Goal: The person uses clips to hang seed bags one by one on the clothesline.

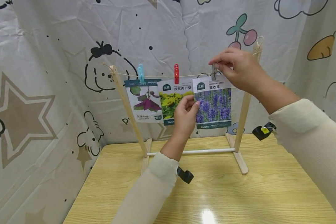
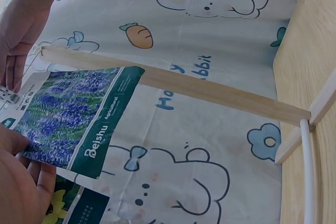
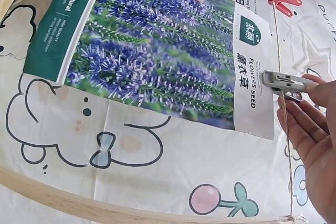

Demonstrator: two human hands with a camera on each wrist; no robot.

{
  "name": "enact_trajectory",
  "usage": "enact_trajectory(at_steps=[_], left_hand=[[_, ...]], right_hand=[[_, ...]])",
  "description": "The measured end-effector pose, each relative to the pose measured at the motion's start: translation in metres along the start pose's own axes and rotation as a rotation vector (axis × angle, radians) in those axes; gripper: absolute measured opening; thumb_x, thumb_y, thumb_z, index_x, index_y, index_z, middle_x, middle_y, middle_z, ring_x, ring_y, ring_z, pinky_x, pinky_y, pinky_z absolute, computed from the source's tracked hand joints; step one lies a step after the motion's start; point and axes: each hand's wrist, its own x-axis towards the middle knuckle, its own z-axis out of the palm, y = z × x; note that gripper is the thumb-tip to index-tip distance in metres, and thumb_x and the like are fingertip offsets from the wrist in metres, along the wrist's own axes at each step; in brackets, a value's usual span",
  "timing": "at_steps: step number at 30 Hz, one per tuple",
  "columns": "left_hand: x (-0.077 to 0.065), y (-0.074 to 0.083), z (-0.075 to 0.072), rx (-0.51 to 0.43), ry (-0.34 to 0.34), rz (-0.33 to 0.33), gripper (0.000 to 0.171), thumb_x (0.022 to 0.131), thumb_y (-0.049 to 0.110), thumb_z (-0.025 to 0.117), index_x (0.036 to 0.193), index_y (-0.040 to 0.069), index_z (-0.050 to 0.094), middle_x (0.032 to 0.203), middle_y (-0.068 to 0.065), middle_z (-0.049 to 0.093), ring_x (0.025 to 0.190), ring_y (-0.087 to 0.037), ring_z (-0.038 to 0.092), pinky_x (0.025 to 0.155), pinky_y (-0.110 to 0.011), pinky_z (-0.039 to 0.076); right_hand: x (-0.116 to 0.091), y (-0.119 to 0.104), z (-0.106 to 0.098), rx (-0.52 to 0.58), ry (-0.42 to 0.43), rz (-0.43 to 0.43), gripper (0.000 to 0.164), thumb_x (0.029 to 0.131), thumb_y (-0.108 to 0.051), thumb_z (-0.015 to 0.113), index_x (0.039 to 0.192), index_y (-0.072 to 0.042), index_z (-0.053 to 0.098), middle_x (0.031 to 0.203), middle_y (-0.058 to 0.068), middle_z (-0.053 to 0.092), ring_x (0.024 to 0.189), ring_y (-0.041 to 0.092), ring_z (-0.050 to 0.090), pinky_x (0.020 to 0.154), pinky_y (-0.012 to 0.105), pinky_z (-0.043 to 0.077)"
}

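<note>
A lavender seed packet (image 1: 213, 105) hangs at the right part of a thin string (image 1: 156, 76). My left hand (image 1: 184, 118) pinches its left edge between thumb and fingers. At its top, my right hand (image 1: 238, 67) grips a grey clothespin (image 3: 285, 83), whose jaws lie over the packet's top edge and the string. Left of it, a sunflower seed packet (image 1: 175, 102) hangs from a red clothespin (image 1: 176, 74), partly behind my left hand. Farther left, a light blue clothespin (image 1: 141, 73) holds a packet with a purple plant picture (image 1: 144, 102), its print upside down.
The string runs between two wooden posts (image 1: 128, 109) on flat feet, joined low by a white rod (image 1: 208, 151). This rack stands near the back of a wood-grain table (image 1: 212, 186). Close behind hangs a cartoon-printed cloth (image 1: 162, 37).
</note>
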Motion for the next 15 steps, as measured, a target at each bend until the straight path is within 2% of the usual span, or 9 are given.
enact_trajectory(at_steps=[9,15], left_hand=[[-0.0001,0.0009,-0.0016,-0.003,-0.004,-0.006,0.031,0.102,0.014,0.061,0.133,0.008,0.059,0.114,-0.010,0.064,0.100,-0.011,0.059,0.080,-0.023,0.048],[-0.0025,0.0008,-0.0025,0.024,-0.014,-0.003,0.032,0.103,0.017,0.060,0.134,0.008,0.059,0.116,-0.012,0.063,0.100,-0.013,0.060,0.080,-0.024,0.048]], right_hand=[[-0.0002,0.0018,0.0001,0.017,0.010,-0.025,0.025,0.105,-0.013,0.054,0.121,-0.008,0.072,0.119,0.010,0.068,0.105,0.023,0.062,0.086,0.009,0.040],[-0.0004,0.0044,0.0026,0.012,0.023,-0.022,0.025,0.104,-0.014,0.054,0.121,-0.010,0.072,0.121,0.009,0.069,0.107,0.022,0.063,0.089,0.010,0.042]])
